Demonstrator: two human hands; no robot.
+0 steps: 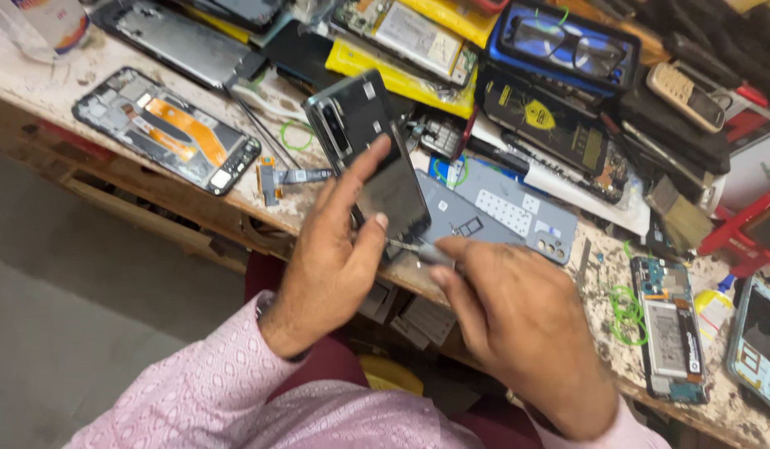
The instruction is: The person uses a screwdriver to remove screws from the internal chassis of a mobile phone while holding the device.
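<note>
My left hand [335, 249] grips a dark smartphone [368, 154] by its lower half, back side up with the camera block toward the top left, held tilted above the bench edge. My right hand [518, 328] is closed around a thin metal tool [418, 249] whose tip meets the phone's bottom edge. Both wrists wear pink patterned sleeves. Under the phone lies a grey-blue phone back cover [505, 212].
The worn wooden bench [36, 79] is crowded: an opened phone frame with orange flex cable [165, 129], a phone with exposed battery [672, 328], eyeglasses in a blue case [564, 41], a brush [680, 212], green rubber bands [626, 312], yellow packets [402, 79].
</note>
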